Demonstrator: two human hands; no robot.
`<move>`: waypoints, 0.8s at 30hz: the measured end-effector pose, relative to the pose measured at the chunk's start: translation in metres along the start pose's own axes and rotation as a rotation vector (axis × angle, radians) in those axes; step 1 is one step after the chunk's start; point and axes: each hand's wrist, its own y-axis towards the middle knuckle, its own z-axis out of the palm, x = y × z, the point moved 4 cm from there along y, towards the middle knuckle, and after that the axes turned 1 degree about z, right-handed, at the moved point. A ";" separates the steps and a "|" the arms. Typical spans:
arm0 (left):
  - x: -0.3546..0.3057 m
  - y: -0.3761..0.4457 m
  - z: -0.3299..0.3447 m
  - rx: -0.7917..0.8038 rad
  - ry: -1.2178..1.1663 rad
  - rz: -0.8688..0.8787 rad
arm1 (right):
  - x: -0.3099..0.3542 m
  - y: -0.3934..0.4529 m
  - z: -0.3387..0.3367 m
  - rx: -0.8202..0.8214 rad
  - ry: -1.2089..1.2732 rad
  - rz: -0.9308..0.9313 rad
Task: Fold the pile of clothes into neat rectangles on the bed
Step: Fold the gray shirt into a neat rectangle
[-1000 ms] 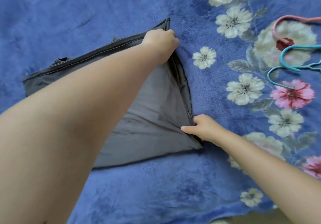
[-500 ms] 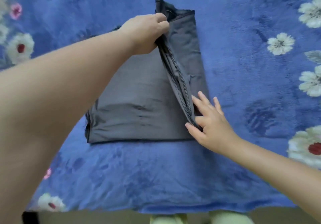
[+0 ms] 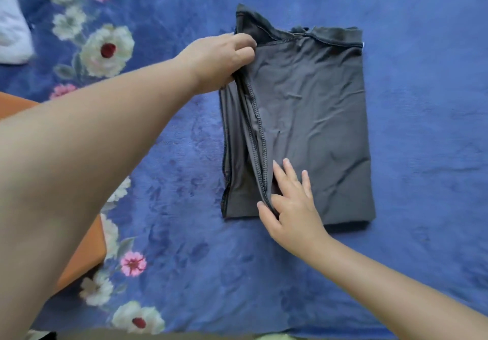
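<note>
— Blue plush blanket covers the whole bed, with white and pink flowers printed down its left side. See the dark grey garment? It lies folded into a rough rectangle, a little right of the middle.

— Is there space around it?

— Plenty of bare blanket on the right, at the far side and on the near side. On the left, a strip of blue separates it from the flower print. A white cloth sits at the far left corner, well apart from the garment, and something orange shows near the left edge, partly behind the forearm.

— How do the garment's edges look?

— Right edge and near edge run fairly straight. The far edge is uneven: one stitched corner sticks up at the far left, past the rest. Along the left side a hemmed flap stands raised off the layer beneath, its seam running from far to near.

— And the hands?

— Left hand reaches in from the left, arm stretched long across the bed, fingers curled and pinching the flap's far end near that raised corner. Right hand comes from the near right. Its fingers are straight and spread, lying flat on the grey fabric just beside the seam at the near end; the thumb touches the hem's edge there. It presses rather than grasps.
</note>
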 end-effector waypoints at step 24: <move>-0.093 -0.110 0.127 -0.131 -0.998 -0.864 | -0.058 -0.035 -0.006 0.174 -0.458 -0.285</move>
